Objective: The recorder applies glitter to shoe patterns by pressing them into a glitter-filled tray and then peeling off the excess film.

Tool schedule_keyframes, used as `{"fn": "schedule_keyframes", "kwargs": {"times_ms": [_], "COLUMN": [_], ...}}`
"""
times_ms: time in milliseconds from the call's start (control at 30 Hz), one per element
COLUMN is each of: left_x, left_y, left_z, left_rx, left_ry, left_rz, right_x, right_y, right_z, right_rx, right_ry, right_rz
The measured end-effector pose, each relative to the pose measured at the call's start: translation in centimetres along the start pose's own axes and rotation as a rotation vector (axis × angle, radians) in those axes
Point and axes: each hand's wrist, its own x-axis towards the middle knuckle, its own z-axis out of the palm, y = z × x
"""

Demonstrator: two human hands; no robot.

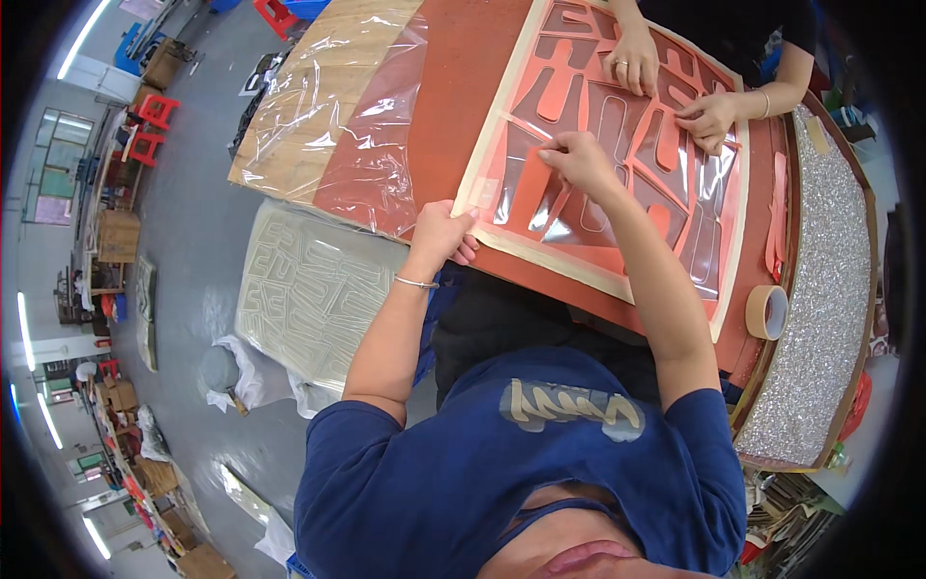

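A coral sheet [617,259] with cut-out shapes lies over clear glossy film on the table, bordered by pale tape [555,259]. My left hand [444,234] is closed on the sheet's near-left corner, thumb on top and fingers curled at the table edge. Over the sheet's left part, my right hand [584,164] pinches the upper end of a coral strip [533,186]; its fingertips are partly hidden. Across from me, a co-worker's two hands, one [634,63] with a ring and the other [712,121] with a bracelet above it, work on the sheet's far right part.
Clear plastic film [371,145] covers the table's left part. A tape roll [768,312] stands at the right, beside a glittery silver panel [820,289]. Loose coral strips [776,217] lie nearby. Below the table's left edge is a pale patterned sheet stack [309,289]. Red stools [152,125] stand farther left.
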Motion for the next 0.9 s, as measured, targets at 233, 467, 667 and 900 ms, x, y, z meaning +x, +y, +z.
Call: {"fn": "schedule_keyframes", "kwargs": {"times_ms": [233, 467, 667, 900], "left_x": [0.3, 0.4, 0.2, 0.2], "left_y": [0.4, 0.7, 1.0, 0.7], "left_z": [-0.2, -0.4, -0.2, -0.4], "left_rx": [0.005, 0.021, 0.024, 0.008], "left_ry": [-0.045, -0.043, -0.057, -0.063], "left_rz": [-0.044, -0.058, -0.062, -0.050], "right_x": [0.6, 1.5, 0.9, 0.7], "right_y": [0.7, 0.7, 1.8, 2.6], "right_z": [0.5, -0.1, 1.4, 2.2], "right_rx": [-0.118, -0.007, -0.180, -0.339], "right_ry": [0.067, -0.010, 0.141, 0.265], "right_rz": [-0.021, 0.047, -0.055, -0.305]}}
